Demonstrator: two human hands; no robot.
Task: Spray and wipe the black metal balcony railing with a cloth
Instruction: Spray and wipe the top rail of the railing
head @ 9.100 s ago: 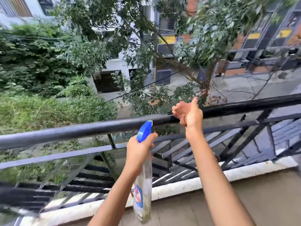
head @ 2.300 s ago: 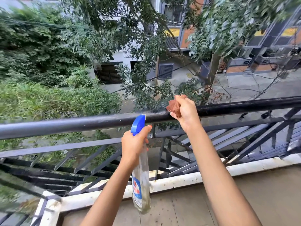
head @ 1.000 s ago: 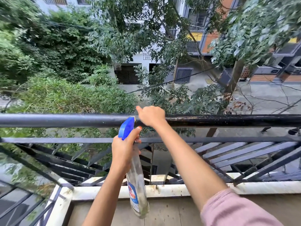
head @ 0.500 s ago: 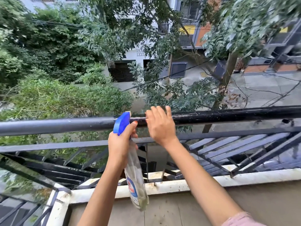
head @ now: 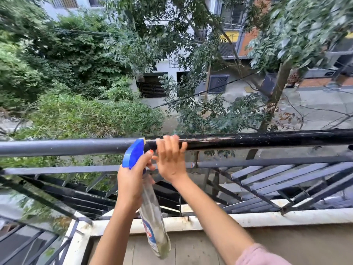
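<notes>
- The left hand [head: 131,182] grips the neck of the spray bottle [head: 152,217], whose blue nozzle sits just beside the top rail.
- The right hand [head: 170,161] presses on the railing [head: 248,140], fingers spread over the top rail; whether the cloth lies beneath cannot be told.
- The rail is glossy black to the right of the hands and dull grey to the left.

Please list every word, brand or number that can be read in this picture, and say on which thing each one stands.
"PRA" above "LEEL": on the white building wall; leaves cut off the end of both words.
Label of the spray bottle: red letters on blue and white, too blurred to read.
No other text is readable.
</notes>
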